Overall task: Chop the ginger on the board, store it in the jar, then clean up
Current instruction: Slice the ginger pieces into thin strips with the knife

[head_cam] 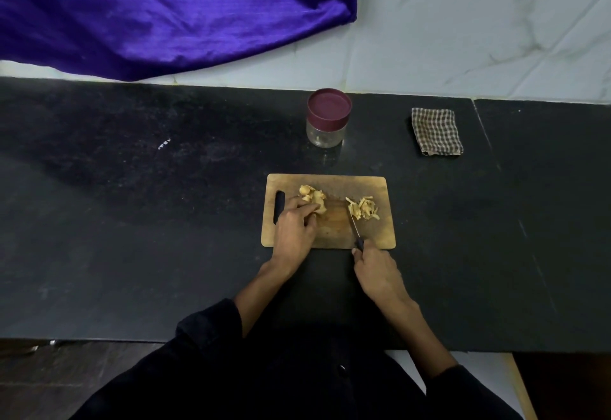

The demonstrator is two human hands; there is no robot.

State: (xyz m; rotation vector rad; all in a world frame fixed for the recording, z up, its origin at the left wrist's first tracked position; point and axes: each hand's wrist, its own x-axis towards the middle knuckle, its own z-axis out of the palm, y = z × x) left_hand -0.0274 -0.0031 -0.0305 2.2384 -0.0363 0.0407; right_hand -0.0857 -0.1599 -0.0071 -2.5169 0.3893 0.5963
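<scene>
head view: wooden cutting board [357,185] on black counter [165,221]. left hand [296,226] on board's left part, fingers curled over whole ginger pieces [314,199], holding them down. right hand [375,269] at board's near edge, fingers wrapped round dark handle of knife [355,229], blade tip beside sliced ginger pile [363,209] on board's right part. jar [328,117] with maroon lid on, upright behind board, apart from it. checked cloth [436,132] folded, right of jar. purple fabric [165,13] far left.
</scene>
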